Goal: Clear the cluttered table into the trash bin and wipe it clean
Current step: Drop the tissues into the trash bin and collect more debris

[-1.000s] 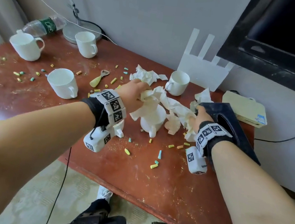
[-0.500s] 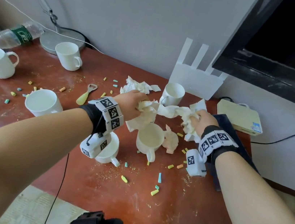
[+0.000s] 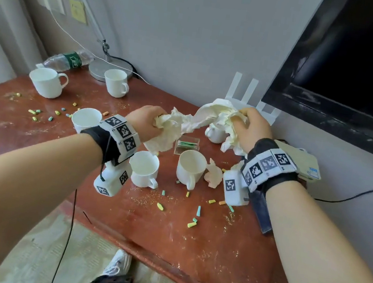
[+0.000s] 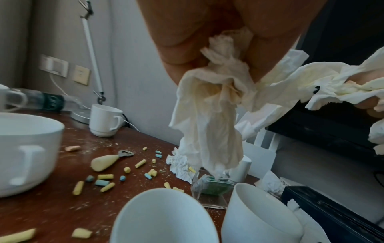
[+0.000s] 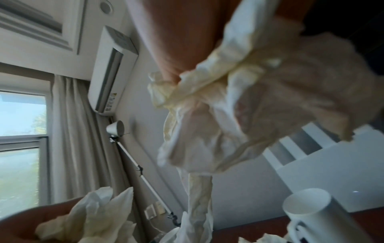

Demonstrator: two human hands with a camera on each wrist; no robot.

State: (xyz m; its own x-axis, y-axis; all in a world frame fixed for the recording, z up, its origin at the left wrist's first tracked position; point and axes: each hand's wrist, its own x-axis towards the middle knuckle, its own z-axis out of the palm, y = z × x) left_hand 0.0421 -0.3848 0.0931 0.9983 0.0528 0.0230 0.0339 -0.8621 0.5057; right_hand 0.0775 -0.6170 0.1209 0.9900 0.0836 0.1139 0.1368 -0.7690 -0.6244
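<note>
1. With both arms stretched over the red-brown table (image 3: pixel 189 249), the person has both hands up off the surface, each full of crumpled tissue.
2. Left hand (image 3: pixel 145 121): fingers curled tight round a wad of yellowed tissue (image 3: pixel 168 129), and a long tail of it hangs down toward a small clear plastic box (image 3: pixel 187 145) with something green inside.
3. Right hand (image 3: pixel 250 128): clenched on a bigger bundle of tissue (image 3: pixel 220 112), held higher and nearer the wall, just in front of the white stand (image 3: pixel 243 89).
4. A twisted strip of paper bridges the two bunches, so the lot reads as one linked mass in the air.
5. From the left wrist you see the paper squeezed out between palm and fingers, its loose end dangling just above that box.
6. Below the hands, two white cups (image 3: pixel 144 169) stand side by side, handles toward the near edge; a scrap of tissue (image 3: pixel 213 175) lies right beside the right-hand one.
7. Another crumpled piece lies on the table behind the box, seen from the left wrist.
8. Small pastel pellets (image 3: pixel 193 224) and crumbs dot the table.
9. Further left stand three more cups (image 3: pixel 47 82); a plastic bottle (image 3: pixel 67 61) lies on its side by the lamp base (image 3: pixel 102 70).
10. A bottle opener (image 4: pixel 110 160) with a pale handle lies among the pellets.
11. Black screen (image 3: pixel 358 69) at the right. I can't see a bin.
</note>
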